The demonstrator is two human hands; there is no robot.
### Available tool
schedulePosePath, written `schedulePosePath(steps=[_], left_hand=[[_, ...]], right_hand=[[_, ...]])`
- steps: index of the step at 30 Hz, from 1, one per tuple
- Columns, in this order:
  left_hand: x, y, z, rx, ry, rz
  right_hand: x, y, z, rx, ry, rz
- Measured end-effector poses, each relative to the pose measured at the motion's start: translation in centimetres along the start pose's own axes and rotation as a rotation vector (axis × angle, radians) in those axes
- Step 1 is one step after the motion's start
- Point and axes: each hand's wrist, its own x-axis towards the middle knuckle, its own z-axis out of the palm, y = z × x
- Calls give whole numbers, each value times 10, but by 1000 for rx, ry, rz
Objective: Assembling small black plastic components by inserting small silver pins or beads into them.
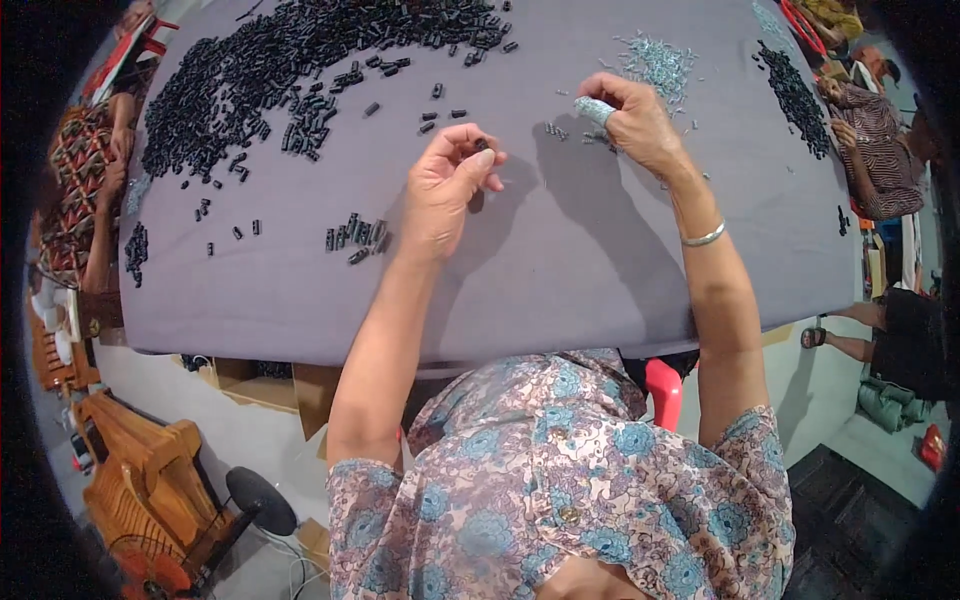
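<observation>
My left hand [452, 185] is raised over the grey-covered table [560, 260], its fingertips closed on a small black cylinder-shaped piece [481, 145]. To the right, my right hand [640, 125] is pinched, with a pale blue-green wrap [595, 109] on one digit. Whether anything sits between its fingertips is too small to make out. Just beyond it lies a scatter of tiny pale, metallic-looking pieces [660, 68], and a few more rest below the fingers. Several black pieces [357, 236] stand grouped left of my left forearm.
A large heap of black pieces [230, 90] spreads over the far left of the table. Another black pile [793, 100] lies at the right edge. People sit at both sides. Below left are a wooden chair [150, 460] and a cardboard box [255, 385].
</observation>
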Motion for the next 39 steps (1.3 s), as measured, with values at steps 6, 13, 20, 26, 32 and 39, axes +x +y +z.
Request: schedulePosePath(steps=[6, 13, 20, 26, 32, 39], left_hand=[[-2, 1, 4, 25, -43, -25], [-4, 0, 6, 116, 34, -19], [-1, 1, 8, 91, 32, 22], [-2, -5, 5, 144, 48, 53], [-3, -4, 7, 153, 63, 27], [-3, -5, 6, 133, 69, 11]], right_hand=[[31, 25, 0, -399, 63, -211], [52, 26, 11, -518, -23, -298], [26, -4, 26, -196, -60, -146], [-3, -20, 60, 760, -145, 126], [-7, -21, 72, 858, -120, 122], [-13, -31, 73, 623, -96, 89]])
